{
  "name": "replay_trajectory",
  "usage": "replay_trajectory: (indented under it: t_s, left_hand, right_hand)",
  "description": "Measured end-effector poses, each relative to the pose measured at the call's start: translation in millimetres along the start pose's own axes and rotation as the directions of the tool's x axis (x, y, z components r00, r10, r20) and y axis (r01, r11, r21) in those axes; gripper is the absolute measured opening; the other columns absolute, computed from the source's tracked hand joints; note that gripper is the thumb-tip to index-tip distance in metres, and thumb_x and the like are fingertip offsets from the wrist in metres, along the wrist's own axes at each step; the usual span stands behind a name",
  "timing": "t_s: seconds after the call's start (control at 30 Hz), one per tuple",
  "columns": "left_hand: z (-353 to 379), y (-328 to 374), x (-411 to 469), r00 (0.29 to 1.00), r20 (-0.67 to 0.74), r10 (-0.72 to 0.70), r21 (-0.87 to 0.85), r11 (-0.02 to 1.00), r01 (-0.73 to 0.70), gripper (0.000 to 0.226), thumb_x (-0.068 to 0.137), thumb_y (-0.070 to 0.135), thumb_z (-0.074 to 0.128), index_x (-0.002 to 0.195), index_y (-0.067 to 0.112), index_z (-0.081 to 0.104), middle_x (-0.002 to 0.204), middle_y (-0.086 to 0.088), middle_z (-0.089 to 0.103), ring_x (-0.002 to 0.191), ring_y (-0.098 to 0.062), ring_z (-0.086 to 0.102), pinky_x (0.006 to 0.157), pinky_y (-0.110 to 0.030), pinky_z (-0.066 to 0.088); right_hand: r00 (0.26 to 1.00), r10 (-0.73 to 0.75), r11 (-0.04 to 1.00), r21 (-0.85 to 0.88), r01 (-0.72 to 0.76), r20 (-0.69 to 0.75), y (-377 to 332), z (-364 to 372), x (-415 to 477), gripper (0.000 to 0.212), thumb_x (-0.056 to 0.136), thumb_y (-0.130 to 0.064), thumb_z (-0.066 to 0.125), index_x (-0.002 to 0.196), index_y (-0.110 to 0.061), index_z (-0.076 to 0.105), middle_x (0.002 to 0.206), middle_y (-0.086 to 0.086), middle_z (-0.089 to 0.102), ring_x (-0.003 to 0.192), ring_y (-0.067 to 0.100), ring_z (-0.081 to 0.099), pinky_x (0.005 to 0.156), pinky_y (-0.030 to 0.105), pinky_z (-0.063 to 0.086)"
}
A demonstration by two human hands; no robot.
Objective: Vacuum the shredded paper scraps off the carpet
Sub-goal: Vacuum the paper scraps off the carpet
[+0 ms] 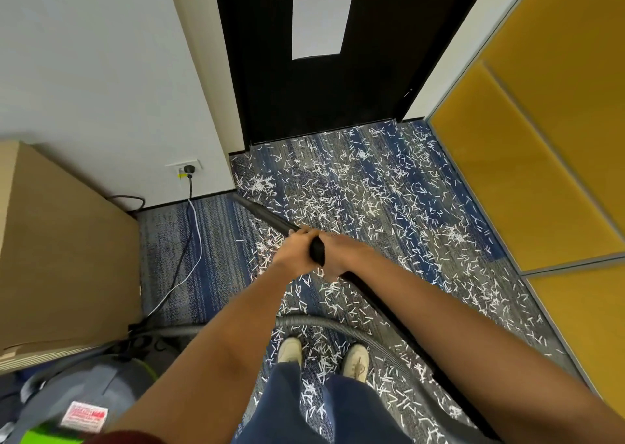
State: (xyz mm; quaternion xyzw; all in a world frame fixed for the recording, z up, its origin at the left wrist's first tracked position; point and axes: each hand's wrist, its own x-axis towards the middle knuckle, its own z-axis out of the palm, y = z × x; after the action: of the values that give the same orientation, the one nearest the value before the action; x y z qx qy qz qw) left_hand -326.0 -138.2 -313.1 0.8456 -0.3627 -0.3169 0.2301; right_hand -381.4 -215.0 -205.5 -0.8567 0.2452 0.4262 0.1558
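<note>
The wand [267, 218] looks like a stiff, light tube, best steered from its upper end. The ribbed hose [355, 330] trailing it looks floppy and will likely drag. The paper scraps [355, 190] should be featherweight. They lie thick on the carpet [209, 240] from your feet out to 12 and 2 o'clock. Your left hand [292, 252] and right hand [343, 252] both wrap the wand, fingers curled round it, side by side. Its tip points to 11 o'clock, near the wall corner.

An office: patterned carpet tiles [216, 240], yellow glass partition [527, 146], black door [270, 71] with window strip
</note>
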Motion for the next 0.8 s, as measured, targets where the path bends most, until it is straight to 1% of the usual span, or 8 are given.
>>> replay_trajectory:
  t_s: [0.2,0.37,0.47,0.53,0.6,0.7,0.77,0.8]
  left_hand:
    - [15,19,1,1.0,0.0,-0.009,-0.052,0.999,0.009,0.046,0.078,0.009,0.066,0.122,0.012,0.053,0.126,-0.009,0.052,0.12,-0.035,0.048,0.109,-0.049,0.034]
    - [15,24,-4,0.999,0.026,0.021,0.06,0.998,-0.022,0.043,0.084,0.011,0.062,0.125,0.017,0.051,0.128,-0.006,0.051,0.119,-0.032,0.05,0.106,-0.043,0.04]
    - [12,25,-8,0.998,0.008,0.055,0.12,0.991,-0.056,0.034,0.086,0.007,0.059,0.118,0.017,0.052,0.119,-0.002,0.055,0.11,-0.025,0.056,0.103,-0.037,0.043]
    - [11,23,-12,0.998,0.005,0.067,0.16,0.985,-0.067,0.03,0.087,0.005,0.056,0.114,0.016,0.052,0.115,-0.002,0.057,0.104,-0.024,0.06,0.098,-0.033,0.046]
    - [11,19,-18,0.997,-0.004,0.074,0.181,0.981,-0.072,0.027,0.086,0.006,0.056,0.111,0.014,0.052,0.112,-0.003,0.058,0.1,-0.026,0.061,0.091,-0.032,0.049]
    - [11,14,-28,0.997,0.0,0.079,0.203,0.976,-0.078,0.026,0.085,0.006,0.055,0.11,0.014,0.052,0.111,-0.003,0.057,0.097,-0.025,0.062,0.089,-0.032,0.05]
    - [12,14,-35,0.997,-0.017,0.072,0.196,0.978,-0.067,0.027,0.086,0.007,0.055,0.111,0.015,0.052,0.111,-0.001,0.057,0.096,-0.024,0.061,0.086,-0.03,0.049]
    - [13,13,-38,0.997,-0.03,0.065,0.18,0.982,-0.058,0.027,0.085,0.008,0.055,0.111,0.016,0.053,0.111,0.0,0.057,0.097,-0.023,0.061,0.086,-0.03,0.049]
  right_hand:
    - [1.0,0.021,1.0,0.0,-0.021,0.009,18,4,-6,0.098,0.077,0.004,0.068,0.15,-0.02,0.007,0.101,0.008,0.05,0.084,0.022,0.055,0.073,0.027,0.052]
    - [0.991,0.096,0.988,0.109,-0.106,0.09,19,5,-19,0.102,0.082,0.011,0.058,0.15,-0.029,-0.006,0.093,0.017,0.047,0.055,0.022,0.057,0.054,0.032,0.056]
    - [0.997,0.077,0.997,0.015,-0.077,0.014,15,14,-17,0.095,0.085,0.006,0.058,0.151,-0.021,-0.005,0.083,0.009,0.043,0.059,0.018,0.049,0.073,0.034,0.056]
    - [0.998,0.07,0.998,-0.004,-0.07,-0.007,11,19,-16,0.093,0.085,0.004,0.058,0.152,-0.018,-0.004,0.09,0.009,0.044,0.061,0.018,0.044,0.09,0.04,0.053]
    - [0.999,0.053,0.998,-0.022,-0.053,0.005,7,24,-18,0.092,0.085,0.004,0.057,0.152,-0.017,-0.003,0.093,0.009,0.045,0.062,0.018,0.044,0.093,0.041,0.051]
    - [0.998,0.036,0.999,-0.034,-0.035,0.045,2,32,-19,0.095,0.084,0.003,0.057,0.152,-0.016,-0.007,0.08,0.005,0.039,0.061,0.018,0.043,0.101,0.049,0.044]
    - [0.998,0.02,0.999,-0.033,-0.018,0.067,1,33,-22,0.097,0.083,0.001,0.058,0.151,-0.016,-0.009,0.081,0.007,0.041,0.061,0.018,0.046,0.092,0.048,0.05]
    - [0.996,0.011,1.0,-0.019,-0.009,0.083,1,31,-27,0.096,0.083,0.001,0.058,0.151,-0.015,-0.008,0.083,0.008,0.044,0.061,0.018,0.049,0.077,0.04,0.055]
